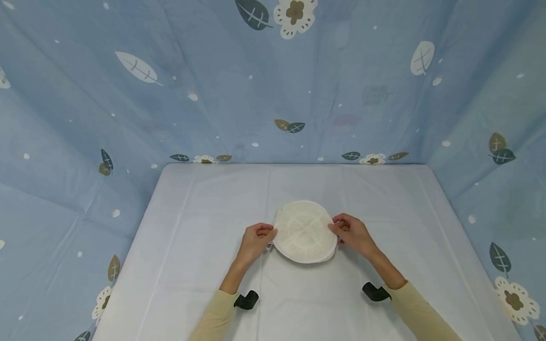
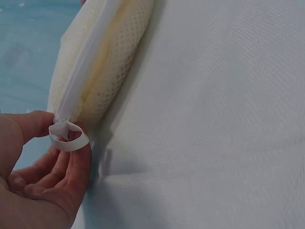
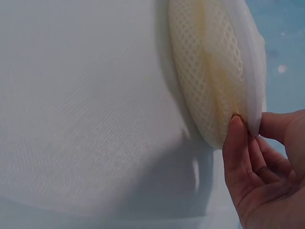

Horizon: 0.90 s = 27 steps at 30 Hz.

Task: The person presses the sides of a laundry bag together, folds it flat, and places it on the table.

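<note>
A round, cream-white mesh laundry bag [image 1: 304,232] with a white bound rim is held over the middle of the table. My left hand [image 1: 252,244] pinches its left edge between thumb and fingers. In the left wrist view a small white fabric loop [image 2: 69,143] hangs from the rim by those fingertips, and honeycomb mesh [image 2: 119,67] bulges below the rim. On the opposite side my right hand [image 1: 354,232] pinches the rim with thumb and forefinger. The right wrist view shows the bag's puffed mesh underside [image 3: 195,71], yellowish in its folds. What is inside cannot be seen.
A white cloth [image 1: 204,265] covers the table. Blue curtains [image 1: 213,94] printed with leaves and flowers stand behind it and at both sides. Black wrist mounts [image 1: 246,300] sit at the cuffs of the beige sleeves [image 1: 215,317].
</note>
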Motion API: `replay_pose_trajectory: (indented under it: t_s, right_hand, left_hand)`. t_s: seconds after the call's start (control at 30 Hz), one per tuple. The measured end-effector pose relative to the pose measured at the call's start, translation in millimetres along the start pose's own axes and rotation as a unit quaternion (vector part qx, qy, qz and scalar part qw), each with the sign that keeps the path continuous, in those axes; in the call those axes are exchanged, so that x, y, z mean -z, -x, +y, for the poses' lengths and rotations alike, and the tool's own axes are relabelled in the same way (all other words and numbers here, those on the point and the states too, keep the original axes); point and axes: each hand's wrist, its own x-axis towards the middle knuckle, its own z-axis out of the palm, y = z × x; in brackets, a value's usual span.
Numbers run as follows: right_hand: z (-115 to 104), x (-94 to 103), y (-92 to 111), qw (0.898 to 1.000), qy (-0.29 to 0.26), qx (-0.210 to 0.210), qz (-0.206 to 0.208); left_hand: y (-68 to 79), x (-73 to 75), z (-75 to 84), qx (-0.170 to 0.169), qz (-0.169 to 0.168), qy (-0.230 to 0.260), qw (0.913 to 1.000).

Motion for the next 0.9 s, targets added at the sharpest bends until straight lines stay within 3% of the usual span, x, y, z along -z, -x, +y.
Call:
replay_pose_trajectory:
  t_s: [0.13, 0.23, 0.3, 0.43, 0.53, 0.6, 0.67, 0.73, 0.9]
  right_hand:
    - [3.1, -4.7, -0.7, 0.999, 0.035, 0.024, 0.025]
    - [5.9, -8.2, 0.2, 0.992, 0.08, 0.074, 0.059]
    - [7.8, -10.3, 0.8, 0.984, 0.109, 0.118, 0.084]
    - [10.7, -13.1, 1.0, 0.961, 0.139, 0.216, 0.098]
    - [12.9, -13.8, 1.0, 0.939, 0.171, 0.286, 0.087]
    - [14.6, -13.7, 1.0, 0.923, 0.194, 0.325, 0.077]
    - [15.6, -13.7, 2.1, 0.912, 0.222, 0.34, 0.065]
    - [15.9, -13.5, 3.5, 0.908, 0.24, 0.34, 0.049]
    - [15.7, -14.3, 5.4, 0.921, 0.25, 0.298, 0.014]
  left_hand:
    - [0.8, -3.4, -3.7, -0.028, 0.023, -0.035, 0.9987]
    - [2.8, -8.7, -4.3, -0.099, 0.058, -0.1, 0.9883]
    - [4.6, -12.6, -3.4, -0.161, 0.083, -0.158, 0.9706]
    - [6.0, -19.7, -1.2, -0.296, 0.104, -0.247, 0.9169]
    - [4.5, -23.1, -1.3, -0.368, 0.096, -0.275, 0.8829]
    - [3.2, -24.5, -2.2, -0.396, 0.088, -0.285, 0.8684]
    - [3.2, -25.3, -2.3, -0.406, 0.081, -0.288, 0.8638]
    - [2.9, -26.0, -3.1, -0.406, 0.074, -0.289, 0.864]
    - [3.2, -27.0, -5.7, -0.387, 0.064, -0.288, 0.8734]
